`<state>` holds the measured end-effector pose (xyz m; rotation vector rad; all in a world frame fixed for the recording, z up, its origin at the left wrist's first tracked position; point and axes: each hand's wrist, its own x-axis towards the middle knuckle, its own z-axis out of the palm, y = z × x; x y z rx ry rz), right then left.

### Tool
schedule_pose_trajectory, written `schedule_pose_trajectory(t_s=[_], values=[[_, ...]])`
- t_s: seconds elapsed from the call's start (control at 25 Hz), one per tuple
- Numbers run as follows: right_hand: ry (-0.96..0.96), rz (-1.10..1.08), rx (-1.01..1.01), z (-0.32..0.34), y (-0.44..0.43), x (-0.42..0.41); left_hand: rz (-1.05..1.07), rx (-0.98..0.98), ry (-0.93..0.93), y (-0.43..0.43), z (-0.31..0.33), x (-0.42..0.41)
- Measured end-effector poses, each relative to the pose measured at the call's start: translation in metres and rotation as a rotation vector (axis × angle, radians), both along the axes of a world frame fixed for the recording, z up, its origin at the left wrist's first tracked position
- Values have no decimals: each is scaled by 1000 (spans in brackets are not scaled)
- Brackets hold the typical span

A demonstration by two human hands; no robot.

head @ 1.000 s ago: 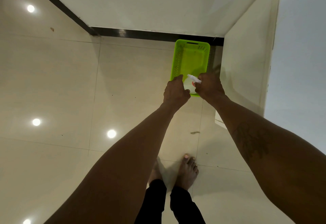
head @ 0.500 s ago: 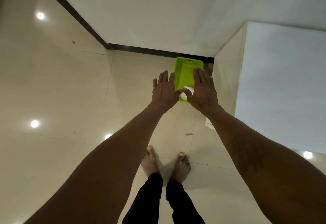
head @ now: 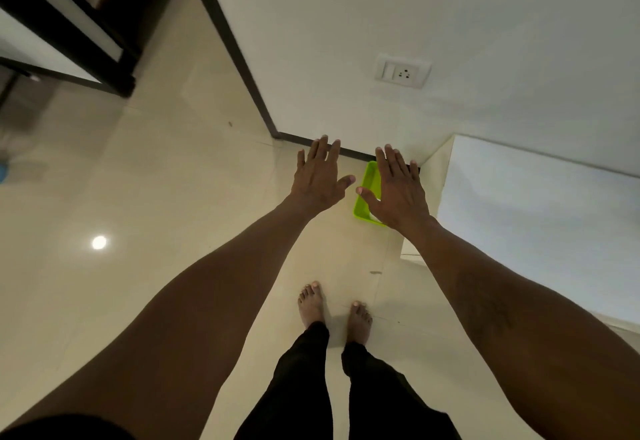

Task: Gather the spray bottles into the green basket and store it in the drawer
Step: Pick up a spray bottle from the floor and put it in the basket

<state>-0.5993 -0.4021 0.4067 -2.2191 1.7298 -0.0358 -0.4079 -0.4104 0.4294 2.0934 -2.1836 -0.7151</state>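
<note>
The green basket (head: 366, 193) lies on the floor against the wall corner, beside a white cabinet. My right hand (head: 398, 190) hovers over it with fingers spread and covers most of it. A sliver of a white spray bottle (head: 374, 220) shows at the basket's near end, under my right palm. My left hand (head: 317, 176) is raised to the left of the basket, palm down, fingers apart, holding nothing.
A white cabinet or counter (head: 540, 221) stands to the right of the basket. The wall behind carries a socket plate (head: 402, 71) and a dark skirting (head: 239, 58). Dark-framed furniture (head: 65, 30) is at the far left. My bare feet (head: 334, 311) stand on the glossy tiles.
Both hands let go of the spray bottle in the basket and rose with fingers spread. My view lifted and pulled back, so the basket looks smaller and farther.
</note>
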Motion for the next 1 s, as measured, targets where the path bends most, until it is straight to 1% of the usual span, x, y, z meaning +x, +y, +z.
schedule_pose_trajectory(t_s=[0.2,0.36,0.48,0.64,1.0], values=[[13,110,-12,72,27,26,120,-30,-29,58,69,26],[24,252,-24,113,47,47,270,-36,-36,117,105,52],[23,371,-29,136,64,78,398,-56,-42,165,128,80],[12,539,-51,155,94,139,560,-37,-63,232,147,128],[26,898,-25,168,197,305,925,-17,-11,392,163,244]])
